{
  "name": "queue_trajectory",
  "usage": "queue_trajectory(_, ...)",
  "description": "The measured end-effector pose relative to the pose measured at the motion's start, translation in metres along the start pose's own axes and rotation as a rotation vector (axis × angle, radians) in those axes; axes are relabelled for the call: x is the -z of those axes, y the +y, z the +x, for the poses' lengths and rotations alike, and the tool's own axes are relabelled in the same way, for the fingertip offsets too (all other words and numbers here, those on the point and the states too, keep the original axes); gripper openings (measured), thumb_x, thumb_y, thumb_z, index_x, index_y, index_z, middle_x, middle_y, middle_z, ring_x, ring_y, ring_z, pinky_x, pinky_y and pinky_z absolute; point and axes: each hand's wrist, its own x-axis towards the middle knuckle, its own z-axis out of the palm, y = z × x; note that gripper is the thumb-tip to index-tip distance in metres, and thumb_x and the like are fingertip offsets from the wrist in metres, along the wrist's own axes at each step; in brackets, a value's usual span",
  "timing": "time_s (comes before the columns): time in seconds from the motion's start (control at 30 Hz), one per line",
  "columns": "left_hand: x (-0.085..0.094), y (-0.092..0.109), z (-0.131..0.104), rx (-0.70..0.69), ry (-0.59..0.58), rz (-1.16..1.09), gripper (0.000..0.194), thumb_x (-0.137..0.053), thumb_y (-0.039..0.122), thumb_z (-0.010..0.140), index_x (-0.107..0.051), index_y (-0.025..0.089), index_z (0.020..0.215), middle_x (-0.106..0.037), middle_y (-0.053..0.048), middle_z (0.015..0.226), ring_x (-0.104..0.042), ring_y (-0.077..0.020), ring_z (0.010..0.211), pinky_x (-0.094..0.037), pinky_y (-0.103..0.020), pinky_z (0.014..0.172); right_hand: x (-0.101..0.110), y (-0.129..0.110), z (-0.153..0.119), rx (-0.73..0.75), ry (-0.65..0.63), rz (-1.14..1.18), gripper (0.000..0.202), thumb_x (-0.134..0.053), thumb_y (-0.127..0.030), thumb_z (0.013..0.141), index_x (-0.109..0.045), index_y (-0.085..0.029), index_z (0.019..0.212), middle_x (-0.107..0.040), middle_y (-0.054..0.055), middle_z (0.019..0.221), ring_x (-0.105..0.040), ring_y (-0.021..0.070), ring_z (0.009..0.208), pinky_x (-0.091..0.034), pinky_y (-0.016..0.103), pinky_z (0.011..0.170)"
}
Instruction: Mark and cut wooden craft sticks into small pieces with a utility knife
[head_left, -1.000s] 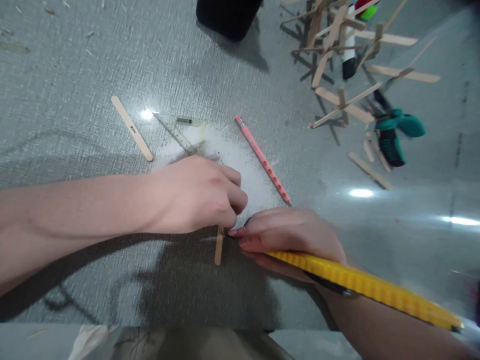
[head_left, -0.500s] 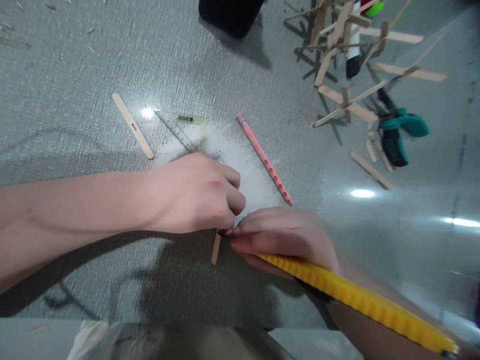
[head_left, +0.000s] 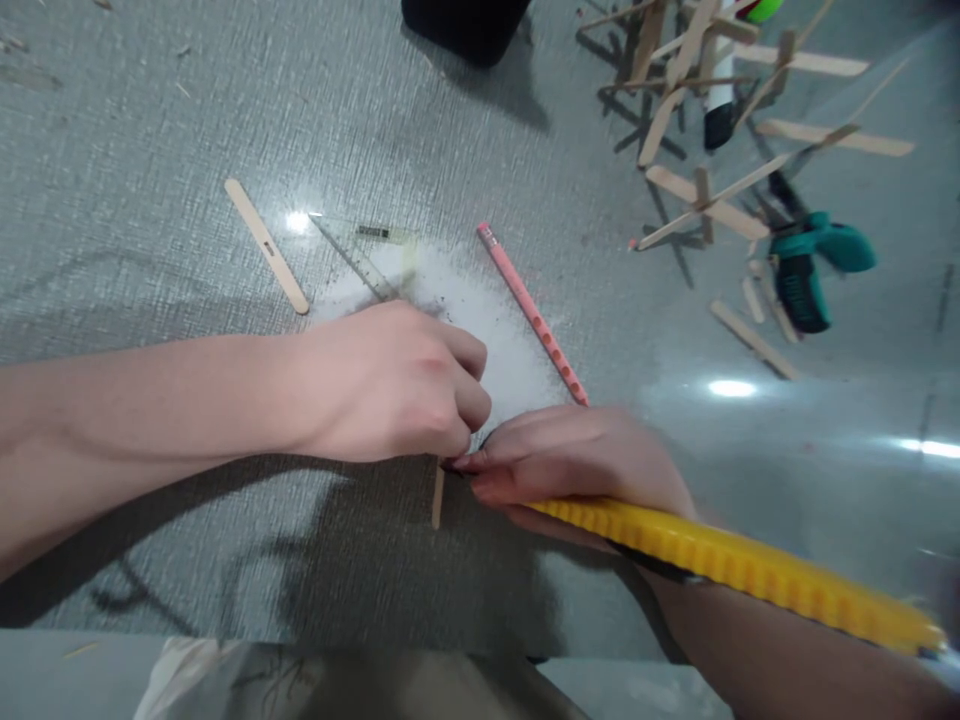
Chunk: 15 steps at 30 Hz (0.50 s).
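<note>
Two hands, both mine, meet over a narrow wooden stick (head_left: 437, 500) on the grey table (head_left: 150, 170). My left hand (head_left: 405, 385) is curled down, fingers bent, apparently pinning the stick so that one end pokes out below it, toward my body. My right hand (head_left: 585, 455) is wrapped around a yellow cutter (head_left: 705, 550), whose handle runs back along my forearm; its dark tip sits by the stick at my left fingers, though the exact contact is hidden.

By the look of the grip, the step in hand is cutting or notching the stick. The next move seems to call for a firm hold from the left and small, controlled pressure from the right, fingertips clear of the edge.

Just beyond my left hand lie a clear set square (head_left: 352, 257) and a white patch (head_left: 517, 365) with dark specks; a second stick (head_left: 267, 246), darkly marked near its middle, rests farther left. Beyond my right hand, a pink pencil (head_left: 529, 305) slants down toward my knuckles. Farther right, teal-handled pliers (head_left: 802, 270) lie beside wood scraps (head_left: 752, 340), with crossed stick frames (head_left: 686, 80) past them.
</note>
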Motion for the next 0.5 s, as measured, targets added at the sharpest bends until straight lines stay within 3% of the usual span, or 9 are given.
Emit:
queue_trajectory(0.17, -0.0013, -0.0015, -0.0006, -0.079, 0.109, -0.002, 0.027, -0.054, 0.011, 0.092, -0.069, 0.025, 0.074, -0.071, 0.000, 0.078, -0.064, -0.0167, 0.085, -0.050, -0.027, 0.069, -0.0003, -0.0044, 0.0003, -0.036, -0.039, -0.024, 0.011, -0.062, -0.021, 0.099, -0.070, -0.025, 0.105, -0.079, 0.002, 0.102, -0.075, 0.0150, 0.099, -0.059, 0.026, 0.085)
queue_trajectory(0.4, -0.0038, -0.0027, -0.0003, -0.097, 0.123, 0.015, 0.026, -0.055, 0.009, 0.089, -0.069, 0.025, 0.075, -0.071, 0.000, 0.078, -0.063, -0.0163, 0.083, -0.050, -0.028, 0.068, -0.0029, -0.0018, 0.0020, 0.037, -0.020, -0.035, 0.013, -0.059, -0.019, 0.100, -0.070, -0.019, 0.107, -0.079, 0.003, 0.103, -0.074, 0.0125, 0.101, -0.057, 0.023, 0.089)
queue_trajectory(0.5, -0.0029, -0.0022, 0.0004, -0.060, 0.059, 0.001, 0.028, -0.053, 0.010, 0.091, -0.070, 0.025, 0.076, -0.072, -0.001, 0.081, -0.064, -0.0166, 0.086, -0.050, -0.028, 0.070, -0.0026, -0.0010, 0.0022, 0.046, -0.021, -0.027, 0.013, -0.059, -0.018, 0.100, -0.070, -0.019, 0.108, -0.078, 0.004, 0.103, -0.074, 0.0124, 0.100, -0.057, 0.023, 0.089)
